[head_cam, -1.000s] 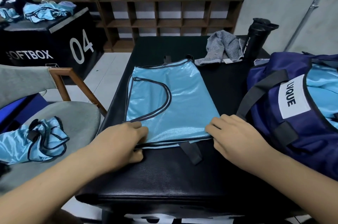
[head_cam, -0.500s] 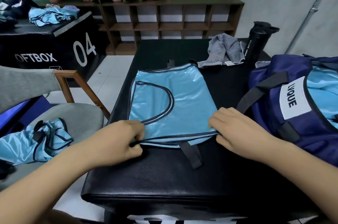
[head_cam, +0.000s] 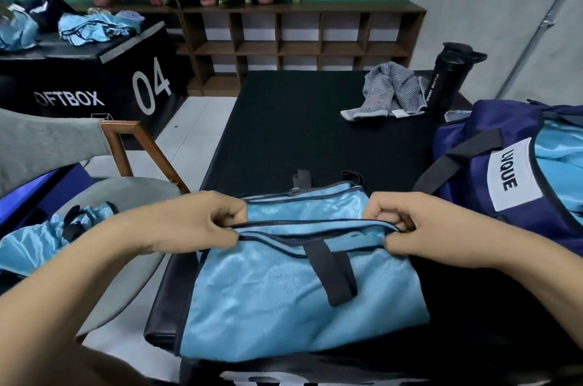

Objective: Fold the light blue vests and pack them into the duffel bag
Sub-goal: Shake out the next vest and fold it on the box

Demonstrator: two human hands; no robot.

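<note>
A light blue vest [head_cam: 299, 297] with dark trim lies on the black table [head_cam: 299, 120] in front of me, its near hem lifted and carried away from me over the rest. My left hand [head_cam: 202, 221] pinches the hem's left corner and my right hand [head_cam: 407, 221] pinches its right corner. A dark strap hangs down from the raised edge. The navy duffel bag [head_cam: 473, 184] with a white LVQUE label stands open at the right, light blue fabric showing inside it.
A crumpled light blue vest [head_cam: 44, 237] lies on the grey chair [head_cam: 126, 196] at the left. More vests [head_cam: 94, 27] sit on the black box marked 04. A grey towel [head_cam: 388, 92] and a black sport bottle [head_cam: 448, 79] stand at the table's far right.
Both hands have taken hold of the vest's near hem, raised it and carried it away from me, so the vest folds over itself. The view has tilted down.
</note>
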